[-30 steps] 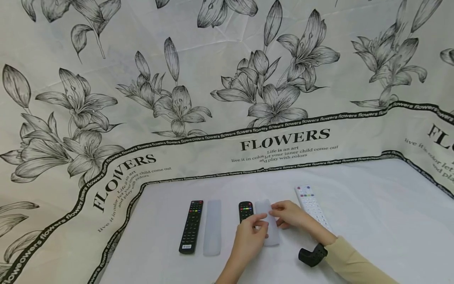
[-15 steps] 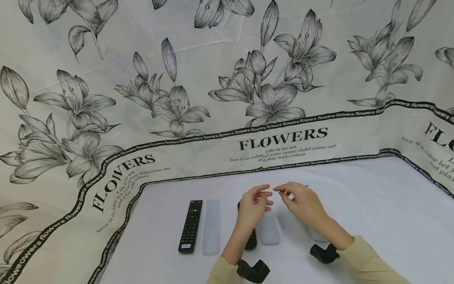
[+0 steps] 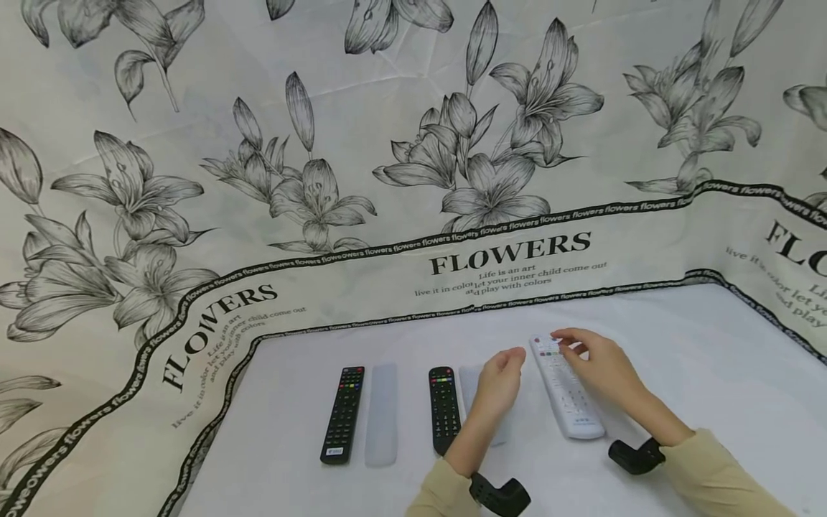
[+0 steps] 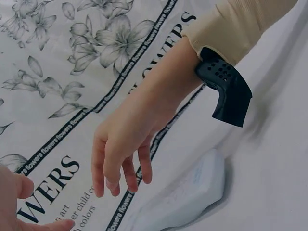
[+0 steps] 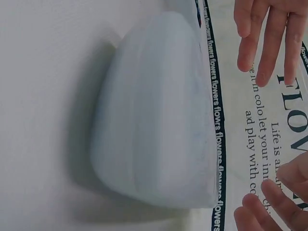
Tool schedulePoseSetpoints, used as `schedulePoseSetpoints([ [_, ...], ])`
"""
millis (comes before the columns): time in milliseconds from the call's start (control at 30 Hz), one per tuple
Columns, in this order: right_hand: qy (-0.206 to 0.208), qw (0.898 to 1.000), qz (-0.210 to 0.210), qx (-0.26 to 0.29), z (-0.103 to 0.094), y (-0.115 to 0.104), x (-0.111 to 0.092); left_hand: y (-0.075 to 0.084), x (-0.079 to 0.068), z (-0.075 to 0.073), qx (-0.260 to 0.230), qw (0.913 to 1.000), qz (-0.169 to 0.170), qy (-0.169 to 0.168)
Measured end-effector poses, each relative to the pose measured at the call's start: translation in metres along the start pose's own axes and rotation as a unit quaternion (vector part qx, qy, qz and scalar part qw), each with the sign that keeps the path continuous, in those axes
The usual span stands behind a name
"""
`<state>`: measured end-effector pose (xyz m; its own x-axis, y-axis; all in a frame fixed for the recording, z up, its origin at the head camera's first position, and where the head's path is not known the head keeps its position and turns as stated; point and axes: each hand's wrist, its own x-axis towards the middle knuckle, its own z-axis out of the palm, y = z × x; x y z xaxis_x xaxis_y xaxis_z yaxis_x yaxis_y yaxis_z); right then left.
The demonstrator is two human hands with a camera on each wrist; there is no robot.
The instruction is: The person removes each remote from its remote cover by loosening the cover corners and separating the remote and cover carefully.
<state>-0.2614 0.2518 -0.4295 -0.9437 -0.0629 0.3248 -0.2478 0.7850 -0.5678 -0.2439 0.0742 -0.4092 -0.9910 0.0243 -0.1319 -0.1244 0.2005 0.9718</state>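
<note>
My right hand (image 3: 597, 362) is at the far end of a white remote control (image 3: 567, 391), fingers loosely bent over its top buttons; whether they touch is unclear. The remote's near end looks milky, as if under a translucent cover. Left of it, my left hand (image 3: 500, 380) is raised with nothing in it, partly hiding a translucent remote sleeve (image 3: 469, 377). In the left wrist view, the right hand (image 4: 127, 149) hangs with relaxed fingers beside the white remote (image 4: 192, 192). The right wrist view has the left hand's straight fingers (image 5: 264, 43) at the top.
A black remote (image 3: 444, 406) lies just left of the left forearm. Further left are a longer black remote (image 3: 342, 416) and another translucent sleeve (image 3: 381, 416). A flower-printed cloth (image 3: 349, 287) hangs behind the white table (image 3: 258, 445).
Both hands have moved right, away from the middle sleeve. The right hand has gone to the white remote's far end. The middle black remote is more visible now; the remotes look unmoved.
</note>
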Motion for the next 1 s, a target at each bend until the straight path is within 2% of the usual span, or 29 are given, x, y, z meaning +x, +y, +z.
schedulePoseSetpoints([
  [133,-0.026,0.999,0.022,0.033,0.0,0.012,-0.001,-0.005,0.001,0.014,-0.013,0.9997,-0.018,0.006],
  [300,-0.08,0.993,0.065,0.054,0.001,0.023,-0.002,-0.012,0.0,0.031,-0.034,0.9987,-0.037,0.01],
  [433,-0.118,0.985,0.091,0.083,0.0,0.027,-0.002,-0.018,0.0,0.042,-0.054,0.9973,-0.05,0.008],
  [567,-0.151,0.974,0.128,0.108,0.0,0.028,-0.001,-0.025,0.0,0.049,-0.059,0.9972,-0.046,0.004],
  [767,-0.167,0.968,0.164,0.095,0.002,0.029,-0.003,-0.033,-0.002,0.054,-0.037,0.9989,-0.027,0.012],
  [1000,-0.172,0.966,0.165,0.097,0.004,0.027,-0.005,-0.035,-0.004,0.054,-0.006,0.9995,-0.015,0.025],
])
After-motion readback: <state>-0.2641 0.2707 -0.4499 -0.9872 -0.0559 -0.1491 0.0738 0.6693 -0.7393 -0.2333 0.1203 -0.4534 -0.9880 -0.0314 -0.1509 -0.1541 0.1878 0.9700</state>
